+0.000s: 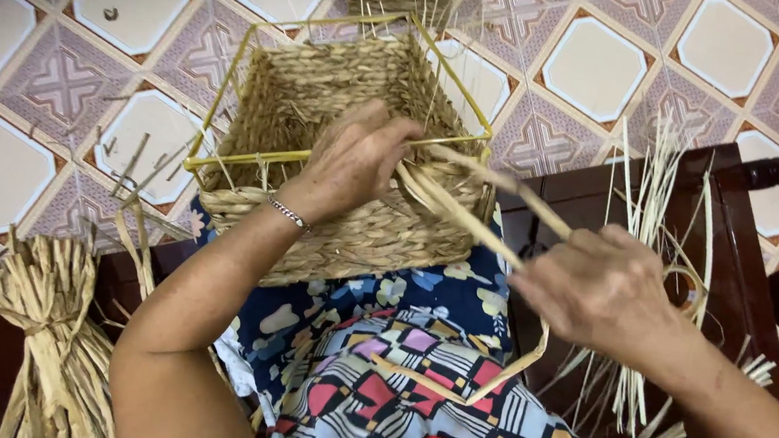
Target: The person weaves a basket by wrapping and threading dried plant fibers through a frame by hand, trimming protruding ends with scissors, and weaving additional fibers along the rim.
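While left hand [352,161] grip pins basket [349,150] rim, right hand [595,289] grip pinches straw strand [473,226] beside it.

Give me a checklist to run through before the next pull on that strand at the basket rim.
1. Left hand at the basket rim: ok, pressed against the weave.
2. Right hand grips the straw strand: ok, strand runs straight between the hands.
3. Yellow wire frame exposed above the weave: ok, top rail bare.
4. Basket steady on the lap: ok, resting on the patterned cloth.
5. Spare straw bundle nearby: ok, at the left.
6. Strand tucked under the rail: cannot tell, fingers hide it.
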